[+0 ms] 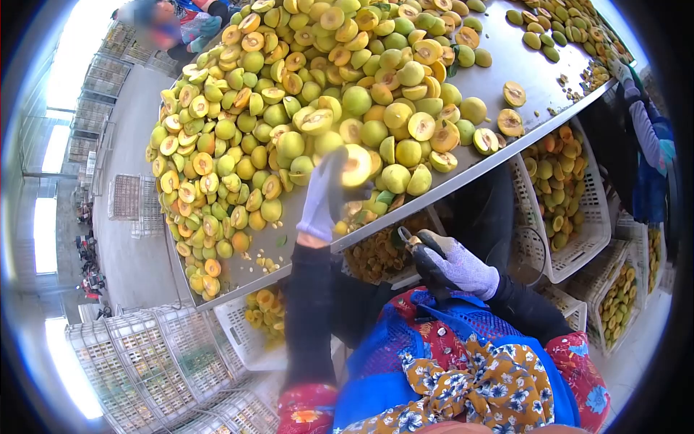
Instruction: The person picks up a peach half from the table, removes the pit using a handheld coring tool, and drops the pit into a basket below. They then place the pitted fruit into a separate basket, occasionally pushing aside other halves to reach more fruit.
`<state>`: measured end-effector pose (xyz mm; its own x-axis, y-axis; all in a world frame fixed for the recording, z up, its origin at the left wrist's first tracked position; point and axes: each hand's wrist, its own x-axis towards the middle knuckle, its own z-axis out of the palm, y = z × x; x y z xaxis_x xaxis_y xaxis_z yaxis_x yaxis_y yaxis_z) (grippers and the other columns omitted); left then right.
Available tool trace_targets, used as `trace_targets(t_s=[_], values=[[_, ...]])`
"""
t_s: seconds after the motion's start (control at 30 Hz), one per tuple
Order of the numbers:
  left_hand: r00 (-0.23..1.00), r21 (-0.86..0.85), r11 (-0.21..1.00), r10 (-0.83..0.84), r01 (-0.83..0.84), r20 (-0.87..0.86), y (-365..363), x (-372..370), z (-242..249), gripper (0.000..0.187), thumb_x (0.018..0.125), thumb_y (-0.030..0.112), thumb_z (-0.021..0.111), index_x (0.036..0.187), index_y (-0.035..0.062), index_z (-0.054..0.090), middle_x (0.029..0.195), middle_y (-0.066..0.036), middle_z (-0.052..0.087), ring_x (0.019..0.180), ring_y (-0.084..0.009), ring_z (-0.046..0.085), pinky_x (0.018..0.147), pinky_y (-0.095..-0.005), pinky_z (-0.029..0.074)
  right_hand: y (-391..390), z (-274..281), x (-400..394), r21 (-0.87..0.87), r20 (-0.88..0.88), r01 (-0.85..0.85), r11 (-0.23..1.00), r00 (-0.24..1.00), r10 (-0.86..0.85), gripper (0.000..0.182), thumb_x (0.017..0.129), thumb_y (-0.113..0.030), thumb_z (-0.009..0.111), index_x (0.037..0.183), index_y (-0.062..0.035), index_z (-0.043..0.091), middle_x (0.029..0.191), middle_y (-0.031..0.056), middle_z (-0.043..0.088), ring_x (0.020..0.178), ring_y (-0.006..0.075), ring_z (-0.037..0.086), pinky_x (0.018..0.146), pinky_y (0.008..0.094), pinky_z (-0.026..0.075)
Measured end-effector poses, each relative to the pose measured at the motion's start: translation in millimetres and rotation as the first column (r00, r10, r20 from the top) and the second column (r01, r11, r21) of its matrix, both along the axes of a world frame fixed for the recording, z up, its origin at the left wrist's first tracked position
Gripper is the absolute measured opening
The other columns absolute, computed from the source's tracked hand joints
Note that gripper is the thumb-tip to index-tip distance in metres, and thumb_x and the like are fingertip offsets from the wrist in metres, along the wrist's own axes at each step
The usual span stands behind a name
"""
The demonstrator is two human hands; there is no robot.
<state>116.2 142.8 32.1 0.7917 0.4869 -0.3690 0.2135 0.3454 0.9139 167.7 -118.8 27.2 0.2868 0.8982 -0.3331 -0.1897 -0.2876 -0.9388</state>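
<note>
A big heap of yellow-green stone fruit (267, 116), many cut in half with the stone or hollow showing, covers the metal table (506, 155). My left hand (323, 194), in a pale purple glove with dark fingers, is blurred at the heap's near edge. Its fingers and thumb are closed around a halved stone fruit (356, 165), cut face up. My right hand (457, 264), gloved alike, is held in front of my body just off the table edge. It grips a small hand tool (406, 235) with a metal tip; the fingers hide its handle.
Under the table stand white plastic crates (575, 253) of fruit pieces. Wire-sided stacked crates (137, 354) are at the lower left. One co-worker (650, 145) stands on the right with a gloved hand at the table; another person (191, 25) is at the top left.
</note>
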Motion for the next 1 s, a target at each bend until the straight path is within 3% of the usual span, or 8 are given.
trace_targets(t_s=[0.1,0.2,0.33,0.57,0.77,0.83,0.9,1.0], values=[[0.995,-0.134,0.987,-0.084,0.090,0.050,-17,-43,-6,0.045,0.104,0.041,0.046,0.115,-0.0008,0.060,0.093,-0.012,0.068,0.077,-0.0184,0.069,0.066,-0.0299,0.058,12,1,-1,0.093,0.584,-0.002,0.996,0.810,-0.053,0.026,0.099,-0.026,0.055,0.108,-0.0016,0.052,0.072,0.0201,0.061,0.069,0.0366,0.064,0.063,0.0486,0.048],[1.000,0.286,0.958,0.018,-0.015,-0.009,-55,-57,-14,0.050,0.105,0.043,0.041,0.118,-0.0021,0.059,0.094,-0.011,0.069,0.072,-0.0168,0.067,0.062,-0.0267,0.055,25,17,0,0.097,0.667,-0.035,0.995,0.744,-0.039,0.027,0.097,-0.023,0.057,0.105,0.0014,0.049,0.065,0.0209,0.059,0.062,0.0412,0.061,0.056,0.0504,0.047],[0.980,0.037,0.998,0.051,-0.059,0.191,-81,-65,-20,0.045,0.104,0.037,0.044,0.120,-0.0029,0.058,0.106,-0.012,0.067,0.093,-0.0185,0.067,0.084,-0.0326,0.056,27,12,-7,0.032,0.733,-0.046,0.998,0.680,0.008,0.028,0.097,-0.023,0.057,0.101,0.0039,0.050,0.062,0.0196,0.057,0.058,0.0381,0.061,0.052,0.0481,0.046],[0.962,0.339,0.901,0.263,-0.271,0.069,-107,-68,-25,0.039,0.105,0.032,0.044,0.107,-0.0023,0.064,0.095,-0.013,0.067,0.085,-0.0185,0.064,0.077,-0.0326,0.053,24,-3,-19,-0.008,0.884,-0.320,0.947,0.441,0.157,0.022,0.098,-0.020,0.053,0.106,0.0011,0.057,0.085,0.0248,0.061,0.072,0.0377,0.064,0.060,0.0447,0.049],[0.952,0.627,0.716,0.245,-0.306,0.184,-120,-68,-29,0.038,0.107,0.025,0.039,0.106,-0.0033,0.064,0.096,-0.013,0.068,0.086,-0.0216,0.066,0.079,-0.0356,0.052,25,-7,-11,0.237,-0.040,-0.261,0.936,0.960,0.278,0.027,0.099,-0.027,0.052,0.105,-0.0009,0.057,0.081,0.0132,0.059,0.067,0.0296,0.060,0.065,0.0381,0.049],[0.960,0.633,0.725,0.159,-0.271,0.229,-117,-70,-35,0.039,0.107,0.024,0.036,0.106,-0.0034,0.064,0.096,-0.013,0.068,0.087,-0.0226,0.066,0.079,-0.0364,0.051,25,-7,-7,0.298,-0.495,-0.223,0.928,0.795,0.350,0.033,0.102,-0.035,0.050,0.100,-0.0018,0.056,0.064,0.0046,0.052,0.051,0.0190,0.054,0.051,0.0314,0.046],[0.974,0.415,0.896,0.075,-0.160,0.215,-114,-72,-40,0.044,0.108,0.030,0.036,0.105,-0.0033,0.065,0.093,-0.012,0.069,0.085,-0.0209,0.066,0.078,-0.0332,0.052,19,-22,-12,0.174,-0.946,-0.166,0.971,-0.303,0.117,0.038,0.103,-0.041,0.049,0.096,-0.0034,0.055,0.056,-0.0001,0.046,0.039,0.0111,0.045,0.038,0.0240,0.039],[0.976,0.406,0.914,-0.113,0.029,0.184,-102,-69,-31,0.050,0.108,0.035,0.034,0.103,-0.0036,0.066,0.090,-0.011,0.069,0.083,-0.0186,0.066,0.077,-0.0309,0.053,18,-24,-19,0.128,-0.931,-0.114,0.985,-0.356,0.080,0.043,0.104,-0.045,0.045,0.096,-0.0036,0.054,0.054,-0.0040,0.039,0.034,0.0032,0.034,0.031,0.0163,0.029]])
